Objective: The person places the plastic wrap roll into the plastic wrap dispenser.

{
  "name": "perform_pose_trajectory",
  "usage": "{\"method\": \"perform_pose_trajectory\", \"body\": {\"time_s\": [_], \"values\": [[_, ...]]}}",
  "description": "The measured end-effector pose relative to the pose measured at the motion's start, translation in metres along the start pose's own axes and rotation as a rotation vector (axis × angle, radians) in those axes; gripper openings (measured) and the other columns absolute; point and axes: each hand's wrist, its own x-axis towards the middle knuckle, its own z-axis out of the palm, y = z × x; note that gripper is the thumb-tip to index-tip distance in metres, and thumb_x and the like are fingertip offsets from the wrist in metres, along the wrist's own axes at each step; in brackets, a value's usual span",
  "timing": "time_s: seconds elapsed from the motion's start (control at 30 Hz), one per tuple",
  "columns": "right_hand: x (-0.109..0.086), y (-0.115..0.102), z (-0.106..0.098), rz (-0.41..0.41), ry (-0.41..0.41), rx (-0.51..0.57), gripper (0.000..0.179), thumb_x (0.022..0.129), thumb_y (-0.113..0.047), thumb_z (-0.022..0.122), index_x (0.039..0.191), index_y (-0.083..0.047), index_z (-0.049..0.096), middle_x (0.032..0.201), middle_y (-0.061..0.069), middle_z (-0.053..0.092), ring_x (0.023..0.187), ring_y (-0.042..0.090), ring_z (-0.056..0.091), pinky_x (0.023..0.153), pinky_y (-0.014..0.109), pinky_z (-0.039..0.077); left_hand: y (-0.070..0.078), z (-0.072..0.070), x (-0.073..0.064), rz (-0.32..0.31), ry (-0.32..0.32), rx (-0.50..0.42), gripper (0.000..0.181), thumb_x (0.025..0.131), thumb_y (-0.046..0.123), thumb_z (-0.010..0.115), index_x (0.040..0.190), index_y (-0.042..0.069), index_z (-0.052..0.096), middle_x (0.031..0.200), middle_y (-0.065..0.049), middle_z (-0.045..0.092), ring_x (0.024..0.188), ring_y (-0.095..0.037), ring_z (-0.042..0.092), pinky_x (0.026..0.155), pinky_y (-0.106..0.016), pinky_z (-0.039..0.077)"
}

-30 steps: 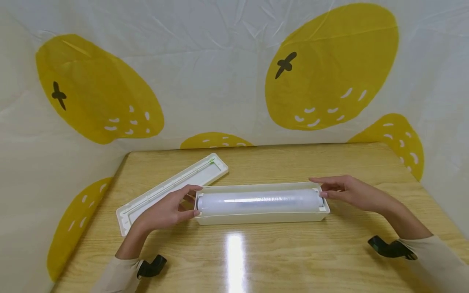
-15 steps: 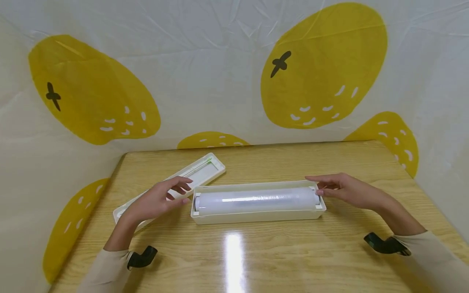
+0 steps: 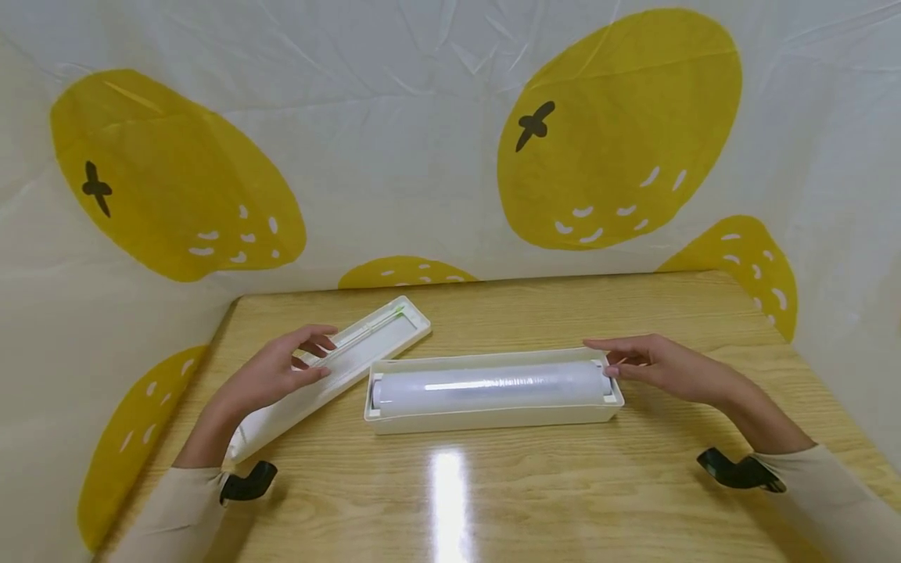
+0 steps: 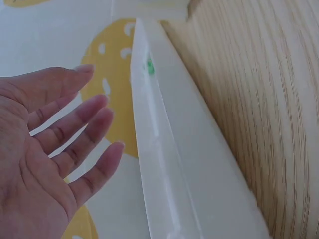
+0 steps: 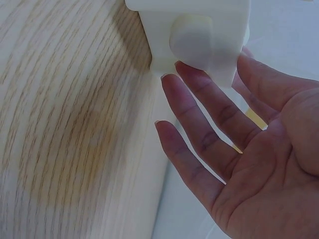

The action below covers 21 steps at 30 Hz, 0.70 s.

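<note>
Lying end-on against the right fingers (image 5: 197, 112), the white box (image 3: 493, 421)

No legible text, labels, brands, numbers or signs.

I'm at a wood-grain table (image 3: 549, 485), wrinkly white sheeting (image 3: 394, 180) with big yellow prints (image 3: 633, 133) behind it, bright glare streak (image 3: 450, 508) near me.

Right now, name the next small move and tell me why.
Probably close the left hand on the lid: its fingers are open near it, holding nothing, while the film roll lies in the uncovered box, whose right end the right hand appears to touch.
</note>
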Motion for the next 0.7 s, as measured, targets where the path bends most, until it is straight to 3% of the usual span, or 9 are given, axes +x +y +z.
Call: {"method": "perform_pose_trajectory", "body": {"time_s": [0.43,0.7], "values": [[0.000,0.000,0.001,0.007,-0.004,0.025,0.049,0.105,-0.018,0.056,0.152,-0.009,0.047,0.112,0.002,0.070,0.100,0.013,0.064,0.082,0.026,0.054,-0.024,-0.010,-0.007,-0.074,0.024,0.058,0.059,0.093,0.006,0.073,0.147,0.007,0.048,0.144,-0.020,0.053,0.130,-0.043,0.047,0.100,-0.065,0.041],[-0.001,0.000,0.000,-0.007,-0.007,0.018,0.048,0.106,-0.017,0.056,0.152,-0.007,0.047,0.114,0.002,0.071,0.101,0.013,0.064,0.084,0.026,0.054,-0.036,-0.011,-0.013,-0.133,-0.005,0.028,0.065,0.094,0.008,0.073,0.150,-0.001,0.041,0.138,-0.023,0.055,0.124,-0.043,0.053,0.100,-0.063,0.044]]}}
